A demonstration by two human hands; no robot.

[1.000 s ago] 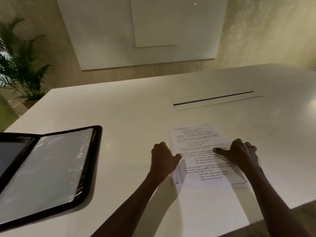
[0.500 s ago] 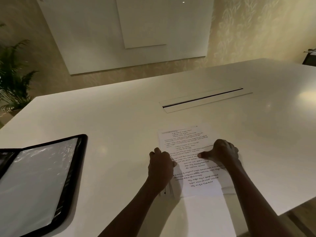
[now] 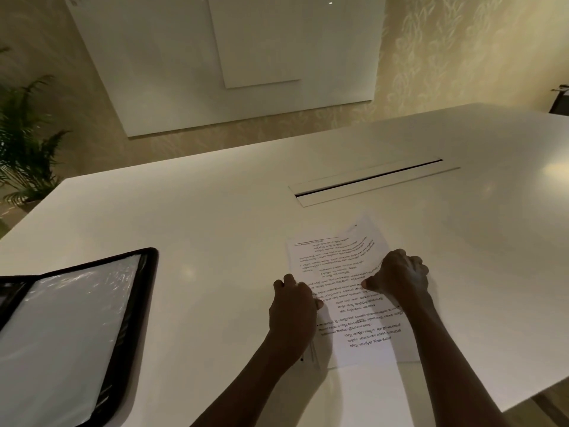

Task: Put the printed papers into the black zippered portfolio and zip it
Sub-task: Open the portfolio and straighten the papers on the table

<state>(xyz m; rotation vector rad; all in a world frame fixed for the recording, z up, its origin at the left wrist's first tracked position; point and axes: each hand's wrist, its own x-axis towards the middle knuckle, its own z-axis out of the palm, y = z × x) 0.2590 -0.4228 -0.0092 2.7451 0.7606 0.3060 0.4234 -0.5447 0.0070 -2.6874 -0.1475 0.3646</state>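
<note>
A stack of printed papers point(image 3: 345, 266) lies on the white table point(image 3: 215, 217) in front of me, its sheets slightly fanned at the far right corner. My left hand point(image 3: 292, 312) grips the stack's left edge, thumb on top. My right hand point(image 3: 400, 277) holds the right side, thumb pressed on the top sheet. The black zippered portfolio point(image 3: 135, 306) lies open at the left, showing a clear plastic sleeve point(image 3: 67, 328) inside; its left half runs out of view.
A long cable slot point(image 3: 369, 181) is set into the table beyond the papers. A potted plant point(image 3: 24, 140) stands off the table's far left corner. A dark chair point(image 3: 560, 100) shows at the far right. The table's near right edge runs close to my right arm.
Both hands have tightened on the papers' sides, and the stack's far right corner has fanned and shifted. The view has swung, so the portfolio sits further left in frame.
</note>
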